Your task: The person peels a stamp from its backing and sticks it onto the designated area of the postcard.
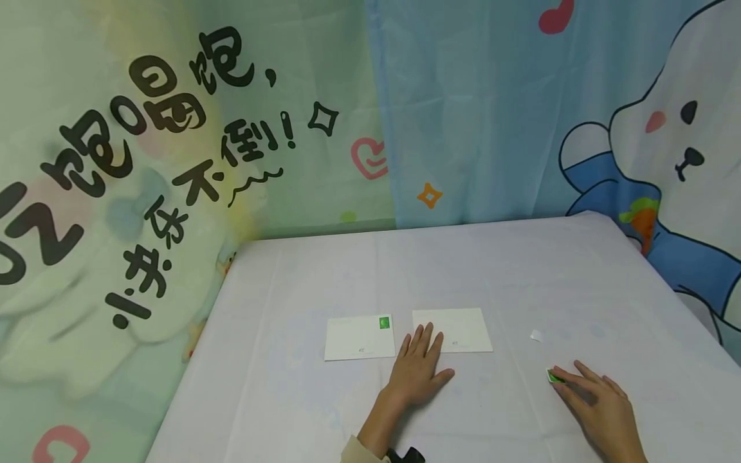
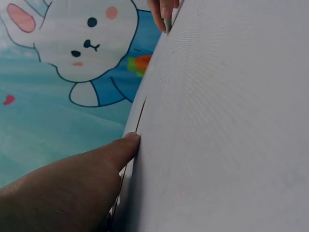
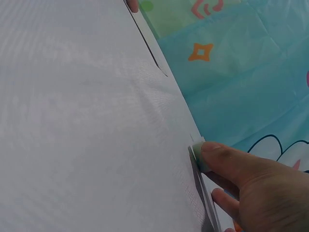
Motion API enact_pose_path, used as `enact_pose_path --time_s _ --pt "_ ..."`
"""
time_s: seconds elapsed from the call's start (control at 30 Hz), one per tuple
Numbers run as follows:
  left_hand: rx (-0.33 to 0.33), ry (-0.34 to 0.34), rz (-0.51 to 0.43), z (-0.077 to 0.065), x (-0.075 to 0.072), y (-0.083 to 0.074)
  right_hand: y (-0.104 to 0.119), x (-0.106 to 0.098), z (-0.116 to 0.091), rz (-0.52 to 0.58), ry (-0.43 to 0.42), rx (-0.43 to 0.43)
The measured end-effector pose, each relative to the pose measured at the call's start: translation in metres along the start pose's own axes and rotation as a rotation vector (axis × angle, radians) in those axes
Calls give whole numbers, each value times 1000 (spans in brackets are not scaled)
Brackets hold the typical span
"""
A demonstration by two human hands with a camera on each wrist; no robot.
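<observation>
Two white envelopes or postcards, which of the two I cannot tell, lie side by side on the table. The left one bears a small green stamp in its upper right corner. My left hand has its fingers spread over the left edge of the right one, pressing it flat. Off to the right, just above the table, my right hand pinches a small green-and-white stamp between thumb and finger. That stamp is partly covered by the thumb in the right wrist view.
A small white paper scrap lies between the right envelope or postcard and my right hand. White cloth covers the table. Behind it hangs a printed curtain with cartoon figures and lettering.
</observation>
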State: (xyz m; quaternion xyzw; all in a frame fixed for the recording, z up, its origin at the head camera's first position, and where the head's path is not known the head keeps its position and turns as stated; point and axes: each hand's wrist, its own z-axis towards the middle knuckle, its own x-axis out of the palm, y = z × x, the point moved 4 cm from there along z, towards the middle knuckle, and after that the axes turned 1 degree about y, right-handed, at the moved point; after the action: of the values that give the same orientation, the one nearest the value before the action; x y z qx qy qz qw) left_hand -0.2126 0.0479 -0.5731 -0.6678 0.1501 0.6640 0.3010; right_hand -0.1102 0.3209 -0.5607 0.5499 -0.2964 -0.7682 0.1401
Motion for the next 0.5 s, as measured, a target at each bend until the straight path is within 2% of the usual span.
enact_pose_path --time_s 0.27,0.5 --pt "3 -16 2 -3 -3 0 -1 1 0 30 -20 69" --pt "-7 2 -32 -5 -4 -1 3 -2 1 45 -6 113"
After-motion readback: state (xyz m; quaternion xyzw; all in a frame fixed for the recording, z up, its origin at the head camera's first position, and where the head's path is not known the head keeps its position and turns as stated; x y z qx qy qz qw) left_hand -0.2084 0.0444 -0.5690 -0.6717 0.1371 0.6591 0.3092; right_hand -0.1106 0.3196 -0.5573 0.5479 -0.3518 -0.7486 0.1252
